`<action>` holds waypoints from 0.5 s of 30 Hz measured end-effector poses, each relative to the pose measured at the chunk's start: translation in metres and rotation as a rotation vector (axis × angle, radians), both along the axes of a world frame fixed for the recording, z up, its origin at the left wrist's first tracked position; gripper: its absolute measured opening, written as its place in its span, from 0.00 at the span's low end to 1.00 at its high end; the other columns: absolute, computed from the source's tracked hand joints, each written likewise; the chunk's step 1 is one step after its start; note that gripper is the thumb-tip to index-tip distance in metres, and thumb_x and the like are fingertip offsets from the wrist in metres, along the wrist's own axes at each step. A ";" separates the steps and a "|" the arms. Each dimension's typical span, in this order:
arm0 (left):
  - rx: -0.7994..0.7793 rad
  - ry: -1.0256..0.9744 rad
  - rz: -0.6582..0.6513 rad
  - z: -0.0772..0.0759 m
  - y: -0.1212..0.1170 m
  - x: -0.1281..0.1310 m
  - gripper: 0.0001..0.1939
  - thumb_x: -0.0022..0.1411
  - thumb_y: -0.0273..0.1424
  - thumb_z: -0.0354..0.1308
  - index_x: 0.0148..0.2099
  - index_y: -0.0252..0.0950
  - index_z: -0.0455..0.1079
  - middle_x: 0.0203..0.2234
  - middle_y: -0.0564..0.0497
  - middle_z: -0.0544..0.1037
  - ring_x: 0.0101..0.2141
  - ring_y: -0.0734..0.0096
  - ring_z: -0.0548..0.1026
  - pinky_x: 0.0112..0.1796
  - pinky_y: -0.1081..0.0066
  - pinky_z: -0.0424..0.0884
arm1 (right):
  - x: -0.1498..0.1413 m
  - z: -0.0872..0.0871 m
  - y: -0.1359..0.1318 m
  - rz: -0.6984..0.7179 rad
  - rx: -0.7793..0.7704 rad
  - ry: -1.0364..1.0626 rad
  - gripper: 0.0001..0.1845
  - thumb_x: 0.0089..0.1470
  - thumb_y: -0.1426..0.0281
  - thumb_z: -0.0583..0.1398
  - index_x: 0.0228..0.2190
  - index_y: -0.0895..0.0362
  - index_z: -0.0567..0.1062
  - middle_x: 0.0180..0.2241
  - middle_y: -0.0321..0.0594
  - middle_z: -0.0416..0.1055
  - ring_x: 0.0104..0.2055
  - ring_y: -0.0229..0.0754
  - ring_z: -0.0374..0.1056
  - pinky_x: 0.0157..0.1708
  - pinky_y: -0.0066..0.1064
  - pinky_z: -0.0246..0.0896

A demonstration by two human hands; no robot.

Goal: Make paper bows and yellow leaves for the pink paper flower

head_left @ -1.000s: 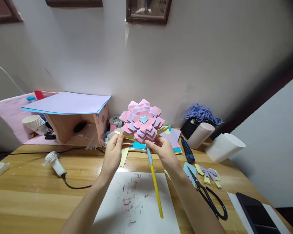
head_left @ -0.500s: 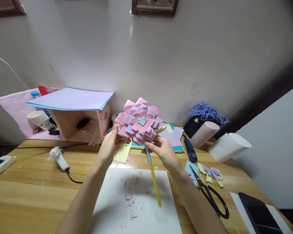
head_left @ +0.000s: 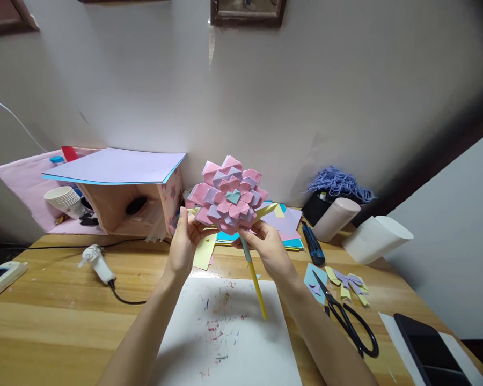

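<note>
A layered pink and lilac paper flower with a teal heart at its centre is held up over the desk, facing me. Its stem, blue-grey at the top and yellow below, slants down to the right above a paint-marked white sheet. At the flower's lower left edge, my left hand grips from underneath, its fingertips partly hidden behind the petals. My right hand is closed around the flower's base near the top of the stem. Pale yellow paper strips stick out behind the bloom.
Black-handled scissors lie on the right near paper scraps and a blue utility knife. Paper rolls stand behind them. On the left are a hot glue gun with its cord and a paper-covered box.
The flower has been raised slightly and tipped, so the stem's lower end sits higher. More yellow paper shows on both sides behind it. Both hands keep their hold.
</note>
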State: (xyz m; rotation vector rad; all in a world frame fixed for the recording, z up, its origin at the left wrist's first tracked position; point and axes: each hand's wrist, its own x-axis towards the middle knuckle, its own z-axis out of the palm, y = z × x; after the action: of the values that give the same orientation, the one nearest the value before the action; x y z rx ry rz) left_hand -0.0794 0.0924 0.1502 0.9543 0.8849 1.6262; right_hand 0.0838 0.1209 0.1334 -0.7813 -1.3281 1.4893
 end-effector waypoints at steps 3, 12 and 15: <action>0.020 0.020 0.015 -0.001 0.000 -0.001 0.30 0.59 0.52 0.42 0.39 0.32 0.73 0.36 0.43 0.79 0.41 0.60 0.75 0.39 0.66 0.72 | -0.001 0.001 -0.001 -0.005 -0.015 0.001 0.17 0.44 0.61 0.64 0.35 0.58 0.72 0.37 0.42 0.73 0.26 0.39 0.72 0.31 0.32 0.70; 0.051 0.102 0.004 -0.011 -0.005 0.014 0.36 0.57 0.58 0.37 0.46 0.33 0.69 0.42 0.42 0.76 0.43 0.58 0.73 0.39 0.65 0.71 | -0.003 0.004 -0.001 -0.019 -0.015 0.000 0.18 0.43 0.61 0.65 0.35 0.59 0.72 0.32 0.41 0.74 0.28 0.41 0.73 0.32 0.33 0.70; 0.046 0.270 0.027 -0.017 -0.009 0.027 0.24 0.53 0.48 0.56 0.44 0.34 0.69 0.41 0.43 0.76 0.41 0.59 0.74 0.40 0.67 0.70 | -0.004 0.001 -0.001 -0.020 -0.005 0.030 0.17 0.44 0.62 0.64 0.36 0.58 0.73 0.36 0.42 0.74 0.35 0.43 0.73 0.37 0.35 0.69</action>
State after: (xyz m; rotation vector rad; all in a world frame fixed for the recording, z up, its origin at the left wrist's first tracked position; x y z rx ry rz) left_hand -0.0527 0.0830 0.1333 1.2192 1.0493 1.5686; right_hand 0.0799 0.1197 0.1343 -0.7701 -1.2910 1.4840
